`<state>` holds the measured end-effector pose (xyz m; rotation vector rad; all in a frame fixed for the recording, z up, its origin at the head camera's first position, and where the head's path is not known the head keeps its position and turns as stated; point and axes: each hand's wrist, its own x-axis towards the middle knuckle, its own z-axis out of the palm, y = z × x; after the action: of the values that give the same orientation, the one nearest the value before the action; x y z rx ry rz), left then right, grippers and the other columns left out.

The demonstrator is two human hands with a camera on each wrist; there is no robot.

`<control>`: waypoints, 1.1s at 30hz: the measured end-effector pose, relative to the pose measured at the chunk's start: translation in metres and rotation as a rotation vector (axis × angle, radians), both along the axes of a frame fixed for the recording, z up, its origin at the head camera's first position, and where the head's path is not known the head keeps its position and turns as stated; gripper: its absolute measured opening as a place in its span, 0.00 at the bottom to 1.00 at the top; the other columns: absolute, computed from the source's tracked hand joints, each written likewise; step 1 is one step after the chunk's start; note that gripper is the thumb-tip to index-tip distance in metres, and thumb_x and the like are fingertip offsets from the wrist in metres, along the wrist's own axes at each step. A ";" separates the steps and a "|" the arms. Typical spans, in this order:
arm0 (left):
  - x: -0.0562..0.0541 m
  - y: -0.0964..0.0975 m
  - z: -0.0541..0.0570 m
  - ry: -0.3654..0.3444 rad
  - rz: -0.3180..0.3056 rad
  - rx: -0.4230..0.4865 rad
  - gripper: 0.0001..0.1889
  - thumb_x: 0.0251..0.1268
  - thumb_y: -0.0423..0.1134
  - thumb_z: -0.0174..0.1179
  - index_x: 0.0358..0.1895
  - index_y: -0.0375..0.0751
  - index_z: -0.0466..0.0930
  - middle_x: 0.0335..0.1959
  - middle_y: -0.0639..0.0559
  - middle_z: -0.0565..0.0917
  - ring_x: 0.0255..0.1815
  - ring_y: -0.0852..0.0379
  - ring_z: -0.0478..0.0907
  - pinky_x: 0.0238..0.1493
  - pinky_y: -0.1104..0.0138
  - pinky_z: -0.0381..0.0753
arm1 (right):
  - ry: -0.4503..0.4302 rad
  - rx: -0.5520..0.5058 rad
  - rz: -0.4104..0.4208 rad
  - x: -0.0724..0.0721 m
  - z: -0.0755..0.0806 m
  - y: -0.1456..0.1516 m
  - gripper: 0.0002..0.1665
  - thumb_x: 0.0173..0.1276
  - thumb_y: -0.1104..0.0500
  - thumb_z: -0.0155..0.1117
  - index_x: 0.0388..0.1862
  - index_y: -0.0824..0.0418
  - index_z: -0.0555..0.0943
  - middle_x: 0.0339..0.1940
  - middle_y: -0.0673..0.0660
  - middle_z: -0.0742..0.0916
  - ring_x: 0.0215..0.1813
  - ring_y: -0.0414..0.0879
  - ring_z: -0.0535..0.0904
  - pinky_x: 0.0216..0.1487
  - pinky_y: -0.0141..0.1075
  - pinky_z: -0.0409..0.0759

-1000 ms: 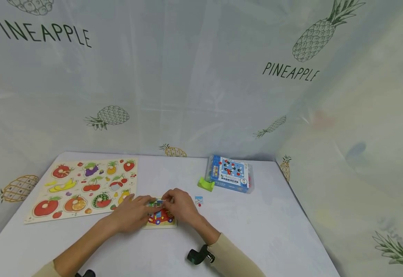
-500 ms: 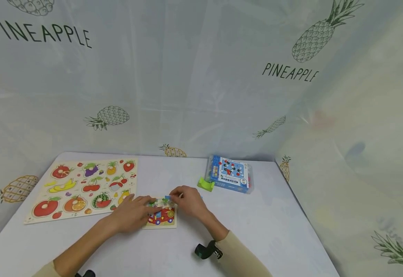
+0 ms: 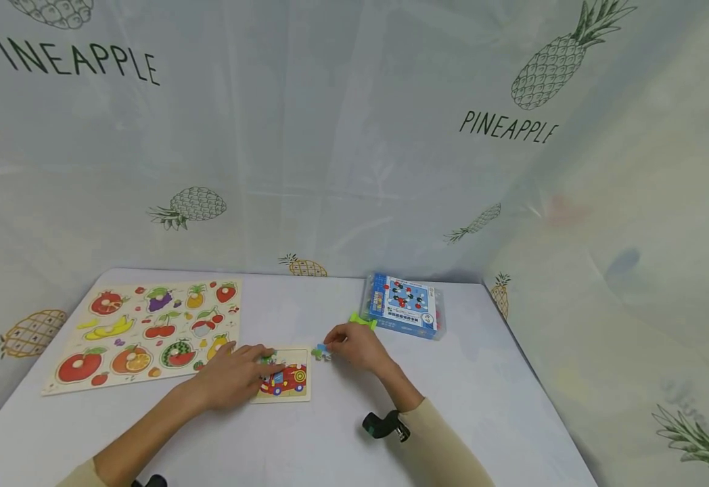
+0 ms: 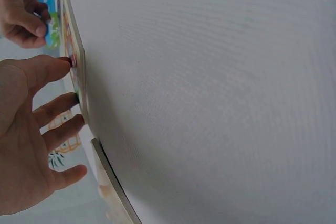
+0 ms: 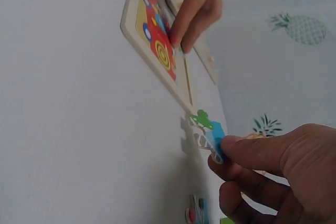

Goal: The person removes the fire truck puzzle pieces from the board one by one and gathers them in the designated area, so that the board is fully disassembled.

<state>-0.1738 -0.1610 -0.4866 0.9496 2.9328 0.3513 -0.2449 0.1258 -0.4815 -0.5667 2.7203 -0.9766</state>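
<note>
In the head view my left hand [image 3: 239,375] rests on a small wooden jigsaw board [image 3: 281,398] that shows a red truck. Its fingers are fairly straight, with fingertips touching the picture in the left wrist view. Beyond the board's upper right corner, my right hand [image 3: 357,345] pinches a blue and green puzzle piece [image 5: 216,132] between thumb and index finger. Bare wood shows along the top part of the board in the right wrist view. A second puzzle piece [image 5: 197,211] lies on the table below the right hand; the hand hides it in the head view.
A large fruit puzzle board [image 3: 184,311] lies at the left, close to the small board. Toward the back right sits a blue box [image 3: 406,304] in clear plastic, with a lime green piece [image 3: 363,320] at its front left. A printed curtain hangs behind the table.
My right hand has lifted the blue and green piece off the board's upper part and moved right with it. The left hand stays where it was on the board.
</note>
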 end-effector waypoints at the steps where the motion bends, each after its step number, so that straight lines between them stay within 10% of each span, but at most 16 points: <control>1: 0.000 0.000 0.000 -0.002 0.002 0.000 0.24 0.65 0.39 0.64 0.65 0.62 0.80 0.66 0.46 0.78 0.67 0.41 0.72 0.63 0.30 0.63 | -0.005 0.008 0.001 -0.001 -0.001 0.001 0.04 0.70 0.57 0.68 0.40 0.53 0.88 0.31 0.44 0.85 0.31 0.39 0.76 0.30 0.31 0.76; 33: 0.002 -0.001 0.002 -0.020 -0.002 0.013 0.24 0.65 0.37 0.64 0.65 0.61 0.80 0.67 0.46 0.77 0.69 0.40 0.71 0.63 0.29 0.62 | 0.077 0.108 -0.061 -0.005 -0.015 0.001 0.03 0.67 0.58 0.71 0.36 0.53 0.90 0.29 0.43 0.86 0.28 0.39 0.76 0.27 0.31 0.74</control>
<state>-0.1720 -0.1623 -0.4850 0.9448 2.9153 0.3772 -0.2502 0.1269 -0.4966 -0.5152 2.8534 -0.8315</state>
